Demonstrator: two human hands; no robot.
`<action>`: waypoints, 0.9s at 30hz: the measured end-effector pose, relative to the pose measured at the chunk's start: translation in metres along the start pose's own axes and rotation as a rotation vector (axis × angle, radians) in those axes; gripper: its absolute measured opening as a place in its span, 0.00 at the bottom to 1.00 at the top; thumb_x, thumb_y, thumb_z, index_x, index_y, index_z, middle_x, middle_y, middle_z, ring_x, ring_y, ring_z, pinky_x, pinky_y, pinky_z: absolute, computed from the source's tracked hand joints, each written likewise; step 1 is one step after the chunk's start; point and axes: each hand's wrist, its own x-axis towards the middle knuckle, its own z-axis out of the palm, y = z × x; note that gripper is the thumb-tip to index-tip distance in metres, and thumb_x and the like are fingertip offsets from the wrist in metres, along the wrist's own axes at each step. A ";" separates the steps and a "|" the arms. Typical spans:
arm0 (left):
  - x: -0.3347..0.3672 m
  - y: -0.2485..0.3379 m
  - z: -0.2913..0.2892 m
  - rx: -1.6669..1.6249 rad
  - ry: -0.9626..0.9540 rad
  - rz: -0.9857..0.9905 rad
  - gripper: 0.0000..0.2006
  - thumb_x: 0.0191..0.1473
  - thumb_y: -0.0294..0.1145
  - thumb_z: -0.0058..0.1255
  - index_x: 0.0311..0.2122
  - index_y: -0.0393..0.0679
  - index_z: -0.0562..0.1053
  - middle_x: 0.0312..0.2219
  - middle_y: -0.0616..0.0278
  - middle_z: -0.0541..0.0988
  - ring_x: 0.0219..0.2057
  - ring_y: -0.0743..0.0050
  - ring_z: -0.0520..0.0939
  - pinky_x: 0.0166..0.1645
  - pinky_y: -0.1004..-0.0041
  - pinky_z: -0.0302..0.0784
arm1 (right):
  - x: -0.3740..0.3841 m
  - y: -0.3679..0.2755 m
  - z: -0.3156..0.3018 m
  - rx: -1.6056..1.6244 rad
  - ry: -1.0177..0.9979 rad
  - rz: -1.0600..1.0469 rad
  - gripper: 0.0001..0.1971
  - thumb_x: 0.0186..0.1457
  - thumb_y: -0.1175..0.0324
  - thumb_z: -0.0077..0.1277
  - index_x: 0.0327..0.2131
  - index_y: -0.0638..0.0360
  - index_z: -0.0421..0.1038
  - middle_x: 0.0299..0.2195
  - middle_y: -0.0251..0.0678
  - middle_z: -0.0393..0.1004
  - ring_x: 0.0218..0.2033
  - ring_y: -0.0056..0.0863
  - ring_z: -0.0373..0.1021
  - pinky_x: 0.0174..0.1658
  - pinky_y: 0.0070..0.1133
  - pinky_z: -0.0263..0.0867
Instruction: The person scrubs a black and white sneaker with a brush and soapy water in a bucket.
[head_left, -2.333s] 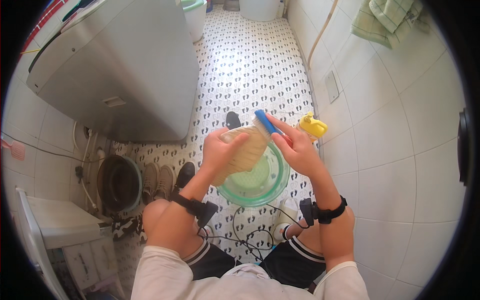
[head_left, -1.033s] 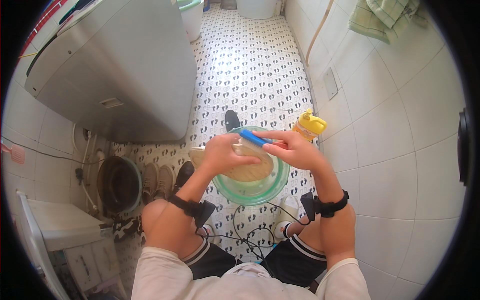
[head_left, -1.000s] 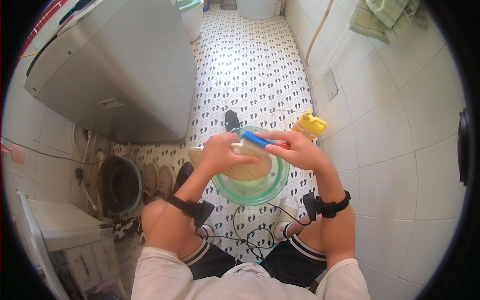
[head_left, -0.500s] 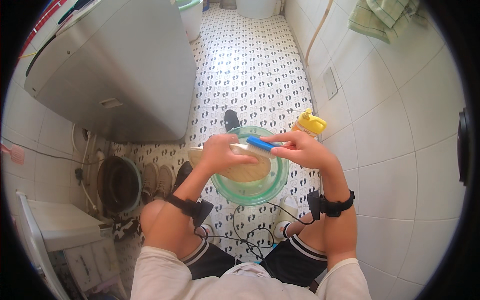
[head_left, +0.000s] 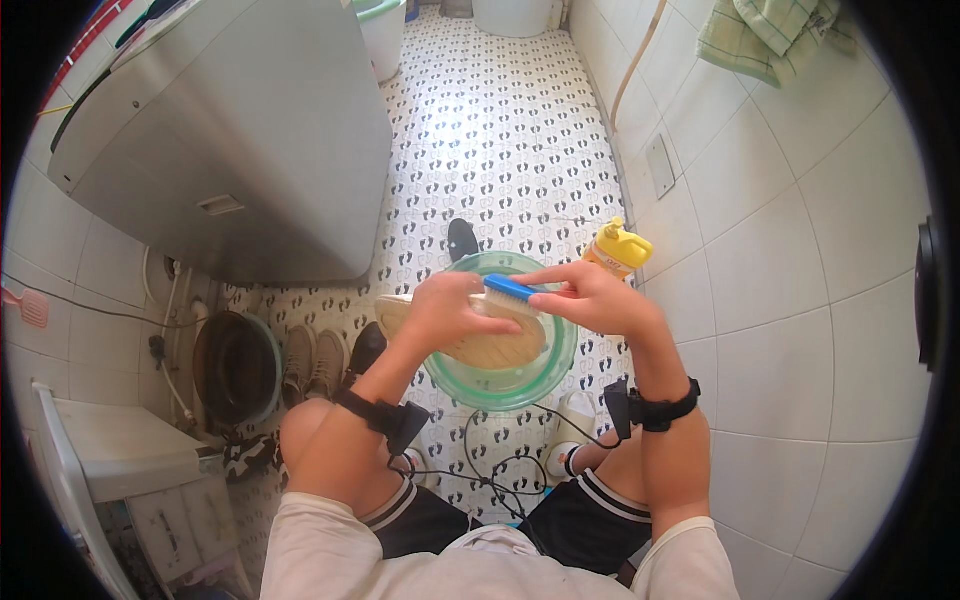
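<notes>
White floor (head_left: 490,180) printed with dark footprints, a bright patch of light (head_left: 450,125) on its far part; pale tiled walls (head_left: 770,300) either side, a large grey appliance (head_left: 240,140) at left

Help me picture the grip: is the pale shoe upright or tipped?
Tipped: the pale shoe turns its tan sole toward the camera while the left hand grips it.

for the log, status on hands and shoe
Left grip: tan-soled shoe, over green basin. Right grip: blue scrub brush, bristles at shoe's edge. Maybe in the way: left thumb across sole.
</notes>
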 end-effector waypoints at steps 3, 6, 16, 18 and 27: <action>-0.001 0.011 0.004 -0.146 0.026 -0.018 0.35 0.27 0.69 0.69 0.27 0.42 0.80 0.23 0.55 0.81 0.26 0.55 0.83 0.33 0.64 0.76 | 0.007 0.003 0.011 0.016 0.064 -0.086 0.19 0.58 0.60 0.56 0.52 0.53 0.77 0.26 0.35 0.79 0.25 0.16 0.69 0.30 0.18 0.67; -0.001 0.012 0.003 -0.153 0.021 -0.018 0.34 0.27 0.68 0.69 0.27 0.43 0.80 0.24 0.55 0.82 0.27 0.55 0.83 0.34 0.64 0.77 | 0.008 0.004 0.009 0.007 0.078 -0.113 0.18 0.60 0.64 0.55 0.54 0.51 0.76 0.15 0.17 0.59 0.17 0.09 0.51 0.21 0.16 0.49; 0.000 0.011 0.005 -0.098 -0.008 -0.064 0.36 0.27 0.70 0.68 0.28 0.42 0.80 0.25 0.55 0.82 0.29 0.54 0.83 0.35 0.62 0.77 | 0.012 0.000 0.014 -0.021 0.100 -0.074 0.19 0.57 0.59 0.56 0.50 0.53 0.78 0.30 0.40 0.81 0.27 0.21 0.74 0.34 0.21 0.70; 0.000 0.010 0.002 -0.024 -0.031 -0.082 0.35 0.27 0.70 0.68 0.27 0.42 0.80 0.24 0.55 0.82 0.28 0.54 0.83 0.34 0.62 0.77 | 0.012 -0.001 0.013 -0.013 0.124 -0.104 0.19 0.57 0.59 0.56 0.50 0.53 0.78 0.30 0.40 0.81 0.27 0.21 0.74 0.34 0.21 0.70; -0.001 0.010 0.002 -0.106 -0.024 -0.060 0.35 0.27 0.70 0.68 0.26 0.42 0.80 0.24 0.54 0.82 0.26 0.55 0.83 0.33 0.64 0.77 | 0.012 0.006 0.014 0.017 0.084 -0.065 0.19 0.57 0.59 0.56 0.51 0.53 0.78 0.27 0.36 0.80 0.25 0.19 0.70 0.32 0.20 0.68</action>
